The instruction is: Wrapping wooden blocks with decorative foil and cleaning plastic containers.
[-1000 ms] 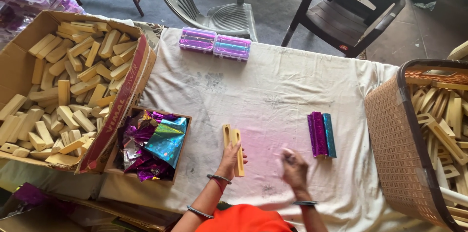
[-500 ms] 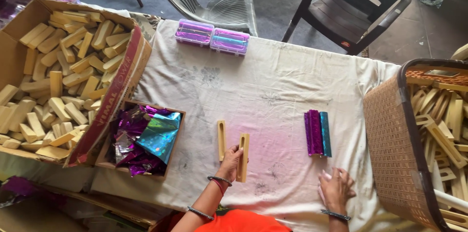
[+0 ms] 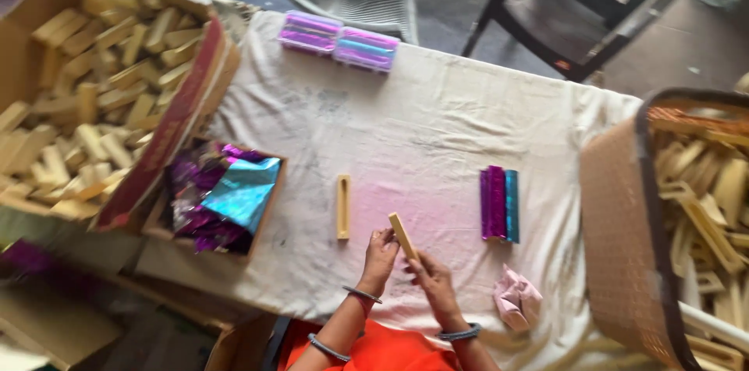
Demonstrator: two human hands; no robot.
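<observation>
**Both hands on one stick**

Left hand point(image 3: 380, 255) and right hand point(image 3: 431, 281) meet at the table's near edge, fingers closed around a tilted wooden stick point(image 3: 402, 235). A second stick point(image 3: 343, 206) lies apart, left. Open cloth point(image 3: 437, 117) ahead; basket point(image 3: 616, 230) crowds the right.

At a cloth-covered table point(image 3: 437, 121), we hold a pale wooden stick point(image 3: 402, 235) between both hands, the left hand point(image 3: 380, 257) at its lower end and the right hand point(image 3: 434, 281) just beneath it. A second stick point(image 3: 343, 206) lies flat just left of the left hand. Foil-wrapped pieces point(image 3: 499, 204) in purple and blue sit up and to the right of the right hand, a crumpled pink cloth point(image 3: 515, 298) close beside it. A small box of shiny foil sheets point(image 3: 226, 195) rests well left of the left hand.
</observation>
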